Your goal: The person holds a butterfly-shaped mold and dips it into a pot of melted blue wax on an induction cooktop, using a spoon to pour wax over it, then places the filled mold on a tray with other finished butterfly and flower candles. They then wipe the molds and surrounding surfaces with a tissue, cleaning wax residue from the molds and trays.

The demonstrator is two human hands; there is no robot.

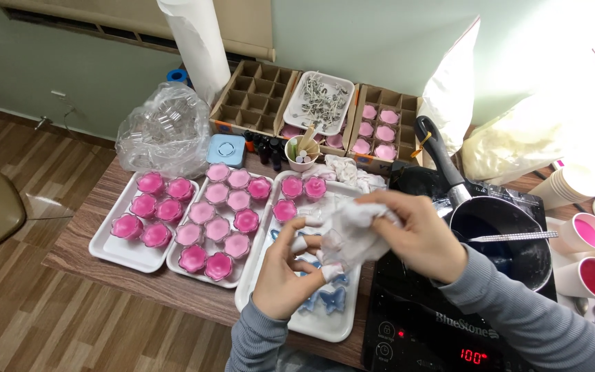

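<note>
The wooden table (84, 241) fills the middle of the frame, running from lower left to right. At lower right a black hot plate (421, 331) carries a dark pot (511, 238) whose long handle points to the upper left; a metal tool (514, 236) lies across its rim, pointing right. What the pot holds cannot be made out.

Three white trays lie side by side at centre left, their long sides running up the frame. The left tray (115, 251) holds six pink flower-shaped candles. The middle tray (177, 262) holds eleven of them. The right tray (325, 324) holds three pink candles at its top end and several small blue butterfly shapes lower down, partly hidden by the hands, so their count is unclear.

At top centre stand two cardboard divider boxes: the left box (253, 96) has bare cells, the right box (387, 124) shows about six pink candles. A white dish (319, 103) of small metal bits rests across them. A clear bag (163, 131) of clear cups sits at upper left, a paper roll (197, 41) above it.

At the right edge two paper cups (590, 275) hold pink liquid.

The white cloth (352, 231) is bunched at centre frame, above the right tray, its long side running lower left to upper right. The right hand (421, 238) grips its upper end with fingers closed. The left hand (280, 275) pinches a small clear cup (328, 251) wrapped in the cloth's lower end, thumb and fingertips closed around it.
</note>
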